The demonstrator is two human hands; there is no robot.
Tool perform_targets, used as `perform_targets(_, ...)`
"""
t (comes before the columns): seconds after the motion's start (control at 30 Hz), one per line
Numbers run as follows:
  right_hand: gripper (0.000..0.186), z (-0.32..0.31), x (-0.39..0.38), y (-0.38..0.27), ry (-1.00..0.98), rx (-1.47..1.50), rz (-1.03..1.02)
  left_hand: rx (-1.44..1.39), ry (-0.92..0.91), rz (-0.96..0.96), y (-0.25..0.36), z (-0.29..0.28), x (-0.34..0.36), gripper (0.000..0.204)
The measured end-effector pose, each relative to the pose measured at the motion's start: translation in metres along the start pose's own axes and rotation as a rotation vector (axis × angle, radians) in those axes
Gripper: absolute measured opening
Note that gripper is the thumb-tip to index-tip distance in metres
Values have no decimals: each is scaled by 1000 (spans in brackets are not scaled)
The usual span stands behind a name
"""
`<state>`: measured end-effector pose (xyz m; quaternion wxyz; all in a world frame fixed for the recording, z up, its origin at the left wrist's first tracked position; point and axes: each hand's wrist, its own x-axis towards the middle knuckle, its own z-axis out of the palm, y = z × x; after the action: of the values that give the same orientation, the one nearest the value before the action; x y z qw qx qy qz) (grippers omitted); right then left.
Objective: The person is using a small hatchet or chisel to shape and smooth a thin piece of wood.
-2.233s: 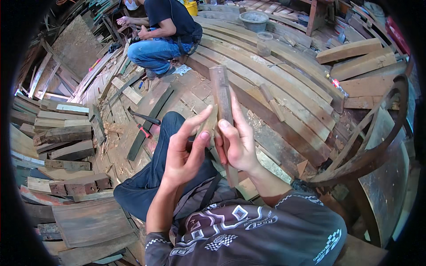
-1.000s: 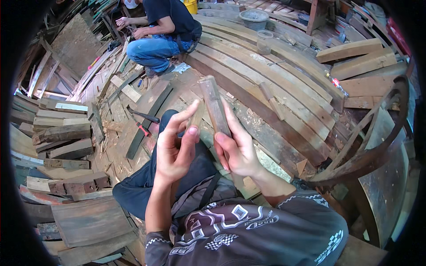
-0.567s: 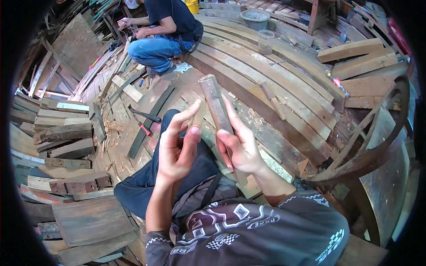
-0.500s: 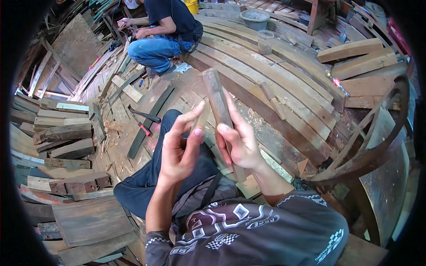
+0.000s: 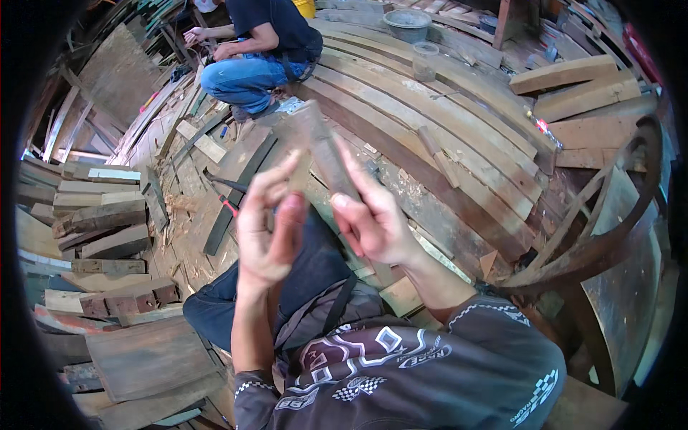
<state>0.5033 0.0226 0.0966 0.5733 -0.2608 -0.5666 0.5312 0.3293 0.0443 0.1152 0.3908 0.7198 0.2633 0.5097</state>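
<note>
Above my lap, I see my right hand (image 5: 376,222) clamped on the lower end of a wood strip (image 5: 326,154); its long axis runs up and slightly left, away from me; my left hand (image 5: 266,229), fingers loosely spread, sits just beside it, barely touching.

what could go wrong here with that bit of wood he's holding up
The right hand grips the wooden piece only near its lower end, and the left hand looks open beside it, so it might slip and drop onto the person's lap. Rough wood could leave splinters in bare fingers. A co-worker crouches close ahead, within range of a flung piece.
</note>
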Motion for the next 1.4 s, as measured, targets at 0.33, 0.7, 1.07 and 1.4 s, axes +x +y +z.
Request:
perform_targets(0.33, 64, -1, 0, 1, 12, -17, -23, -45, 17, -100, 3, 8, -6, 39)
perform_targets(0.7, 64, -1, 4, 3, 28, -4, -19, -37, 23, -48, 0, 9, -3, 38)
perform_targets(1.07, 64, 3, 1, 0, 39, -26, -40, -14, 33, -169, 13, 10, -4, 39)
perform_targets(1.4, 64, 6, 3, 0, 58, -15, -42, -11, -6, -107, 5, 2, -1, 40)
